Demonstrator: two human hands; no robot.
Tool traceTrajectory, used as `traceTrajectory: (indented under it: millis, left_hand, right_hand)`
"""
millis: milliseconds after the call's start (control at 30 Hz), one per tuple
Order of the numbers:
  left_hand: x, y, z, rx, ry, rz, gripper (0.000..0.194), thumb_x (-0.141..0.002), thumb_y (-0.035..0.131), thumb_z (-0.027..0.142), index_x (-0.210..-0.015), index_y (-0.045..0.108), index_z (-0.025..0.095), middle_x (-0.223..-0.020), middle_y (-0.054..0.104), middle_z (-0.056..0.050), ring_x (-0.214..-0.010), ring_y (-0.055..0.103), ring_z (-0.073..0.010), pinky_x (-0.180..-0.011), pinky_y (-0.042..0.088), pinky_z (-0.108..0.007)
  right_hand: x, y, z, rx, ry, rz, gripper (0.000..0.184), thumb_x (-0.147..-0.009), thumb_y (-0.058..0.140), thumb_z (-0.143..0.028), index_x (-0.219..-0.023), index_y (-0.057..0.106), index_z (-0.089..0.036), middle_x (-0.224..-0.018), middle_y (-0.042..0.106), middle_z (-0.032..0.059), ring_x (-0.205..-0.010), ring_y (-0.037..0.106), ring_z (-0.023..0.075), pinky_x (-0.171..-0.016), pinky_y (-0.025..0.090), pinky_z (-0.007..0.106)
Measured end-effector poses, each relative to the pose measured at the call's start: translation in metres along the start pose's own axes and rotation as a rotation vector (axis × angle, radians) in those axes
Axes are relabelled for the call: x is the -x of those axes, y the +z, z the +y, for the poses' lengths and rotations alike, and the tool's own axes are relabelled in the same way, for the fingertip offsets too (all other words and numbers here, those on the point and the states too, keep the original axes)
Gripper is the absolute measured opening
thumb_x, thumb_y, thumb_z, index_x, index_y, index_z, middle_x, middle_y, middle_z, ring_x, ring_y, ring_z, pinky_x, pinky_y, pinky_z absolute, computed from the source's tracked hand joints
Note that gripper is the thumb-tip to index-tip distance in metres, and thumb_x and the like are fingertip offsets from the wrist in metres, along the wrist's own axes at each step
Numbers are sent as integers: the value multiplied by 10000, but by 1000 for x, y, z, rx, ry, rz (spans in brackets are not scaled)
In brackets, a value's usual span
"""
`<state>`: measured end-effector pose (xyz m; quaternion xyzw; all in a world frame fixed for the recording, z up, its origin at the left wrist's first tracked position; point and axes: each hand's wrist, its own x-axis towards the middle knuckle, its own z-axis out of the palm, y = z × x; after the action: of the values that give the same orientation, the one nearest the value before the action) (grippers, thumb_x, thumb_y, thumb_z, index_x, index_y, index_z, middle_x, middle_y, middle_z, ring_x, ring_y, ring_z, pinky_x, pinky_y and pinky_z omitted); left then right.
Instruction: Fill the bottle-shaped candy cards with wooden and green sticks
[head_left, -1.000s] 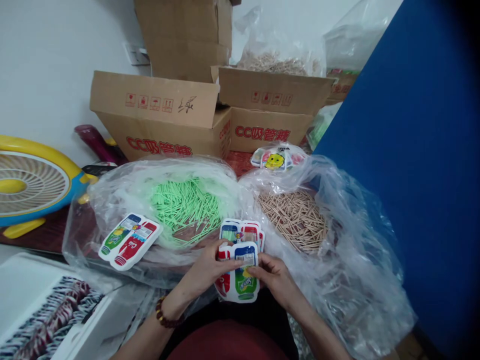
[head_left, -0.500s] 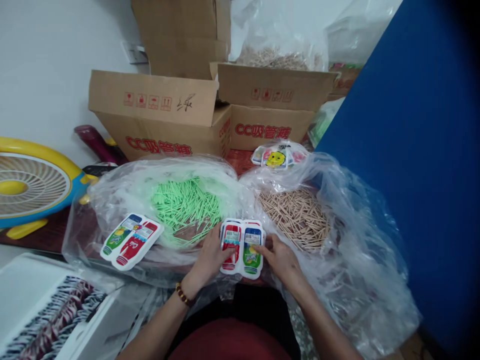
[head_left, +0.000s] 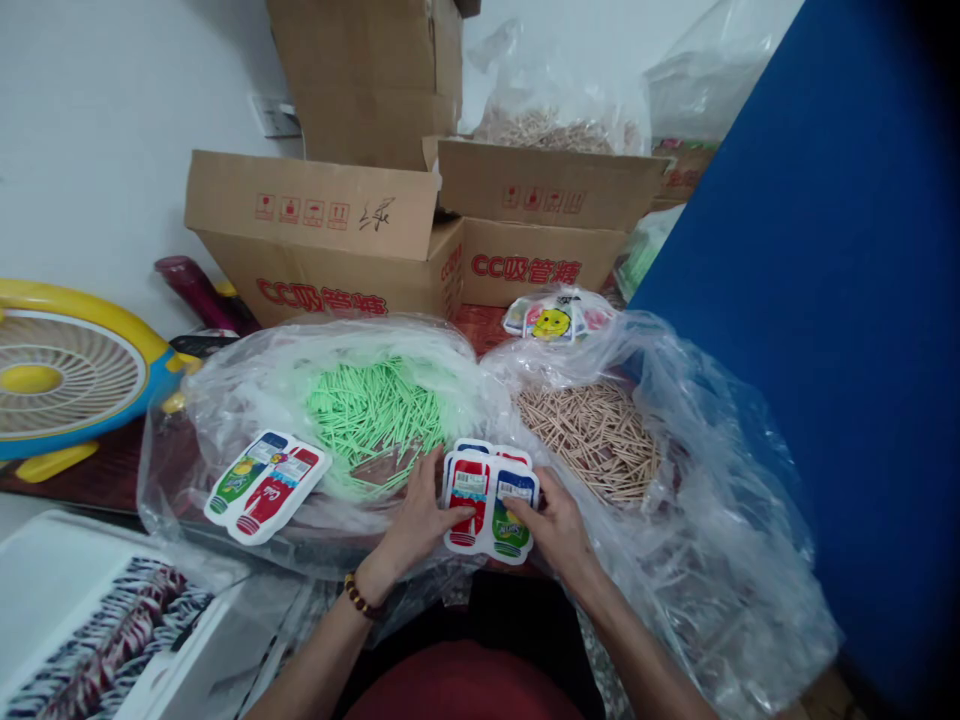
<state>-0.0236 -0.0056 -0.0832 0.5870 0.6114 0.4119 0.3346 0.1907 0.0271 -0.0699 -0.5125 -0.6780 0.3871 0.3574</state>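
Observation:
My left hand grips the left side of a bottle-shaped printed card, its thumb lying across the red cola half. My right hand grips the other side, thumb on the green Sprite half. Another such card pokes out behind the top edge; how many are stacked is hidden. To the left, similar printed cards lie on clear plastic. Thin green sticks are heaped in an open plastic bag beyond my left hand. Brown sticks fill another bag beyond my right hand.
Two open cardboard boxes stand behind the bags. A bagged smiley-face pack lies before them. On the left are a yellow-and-blue fan and a white container. A blue panel closes off the right side.
The card has been turned and squared over the ones behind it, so cola and Sprite halves both show. My left hand moved from across its top to its left side.

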Motion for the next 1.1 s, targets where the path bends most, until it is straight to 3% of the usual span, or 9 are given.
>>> traceTrajectory:
  millis: [167,267,400,567,700,833,900,1033,1100]
  left_hand:
    - [7,-11,16,-41,57,-78,804,-642,807,361,-1350,447,231,-1495,318,-131,-1387,258,-329,-1144,183,-502]
    - [21,-11,27,105,69,-154,726,-693,780,345,-1335,456,245,-1440,415,-121,-1337,363,-311,-1125,252,-471]
    - [43,1,38,345,-29,-230,602,-816,674,307,-1347,397,245,-1315,543,-93,-1197,520,-249,-1042,386,-392]
    - [49,6,55,451,-83,-157,371,-886,587,290,-1232,466,236,-1170,609,-49,-1073,576,-196,-984,427,-347]
    - [45,2,59,451,-59,-200,461,-838,655,268,-1253,457,242,-1226,582,-59,-1114,561,-214,-1002,411,-357]
    - [44,11,43,509,-73,-183,585,-796,698,240,-1303,407,240,-1317,535,-78,-1213,502,-237,-1059,363,-379]
    - [44,15,39,515,-70,-166,572,-802,690,242,-1295,400,239,-1305,539,-72,-1203,506,-228,-1058,363,-372]
    - [47,13,46,413,-87,-140,375,-862,612,296,-1197,456,230,-1130,596,-46,-1039,574,-197,-961,432,-343]
    - [48,10,51,350,-59,-129,379,-856,621,296,-1193,463,226,-1139,582,-51,-1047,562,-200,-963,424,-341]
  right_hand:
    - [30,-1,6,-62,-188,73,162,-827,628,-287,-973,639,-216,-1073,594,64,-1037,559,218,-897,450,327]
    - [48,6,9,-241,-98,44,262,-805,666,-264,-1056,595,-239,-1184,582,63,-1084,570,216,-917,468,335]
    - [59,16,5,-467,88,-12,479,-762,720,-279,-1185,497,-257,-1094,653,32,-948,642,194,-843,521,324]
    - [47,2,-13,-430,2,-78,202,-817,660,-288,-1004,639,-217,-941,691,14,-862,646,178,-791,520,283]
    - [41,-11,-12,-406,-34,-163,312,-790,692,-283,-1084,617,-210,-977,694,28,-874,646,190,-796,525,303]
    - [44,-6,4,-373,35,-160,444,-758,719,-292,-1177,592,-215,-1139,672,55,-1046,623,234,-944,484,389]
    - [45,-2,9,-385,43,-138,393,-775,699,-289,-1151,611,-221,-1156,668,53,-1074,616,234,-971,470,395]
    - [44,-1,4,-405,4,-110,233,-812,660,-300,-1028,644,-214,-991,702,41,-916,662,206,-841,532,337]
    - [45,-4,0,-391,-21,-119,234,-812,664,-299,-1027,639,-212,-986,696,42,-908,660,200,-827,533,323]
